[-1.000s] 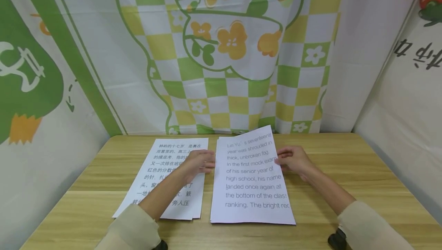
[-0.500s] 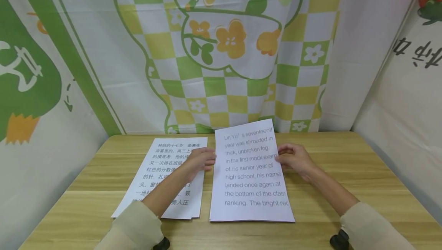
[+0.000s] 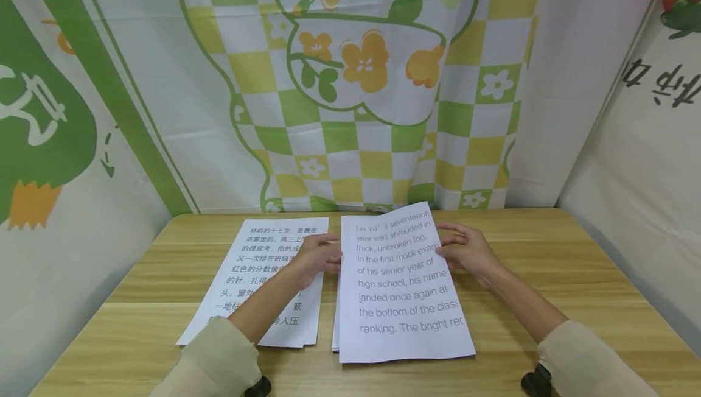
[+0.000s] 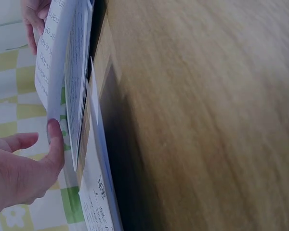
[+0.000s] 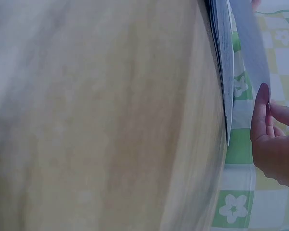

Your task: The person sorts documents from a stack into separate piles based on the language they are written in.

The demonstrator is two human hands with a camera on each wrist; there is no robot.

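Note:
A white sheet of paper [image 3: 402,287] with printed English text is raised off a stack of sheets [image 3: 336,324], which shows at its lower left. My right hand [image 3: 470,257] pinches the sheet's right edge between thumb and fingers. My left hand [image 3: 314,257] holds its left edge; in the left wrist view a fingertip [image 4: 55,129] lies on that edge, while another finger stands apart. Against the checked cloth, the right wrist view shows the right hand [image 5: 279,149] at the sheet's edge [image 5: 255,53], above the stack [image 5: 225,72].
Left of the raised sheet, a second stack of sheets [image 3: 219,299] with printed Chinese text lies on the wooden table [image 3: 164,281], partly under my left forearm. A green and yellow checked curtain [image 3: 350,141] hangs behind the table.
The top sheet first rises at its far end with both hands. Now its far end is lower, and its near edge has shifted toward me and right, baring the stack's left side.

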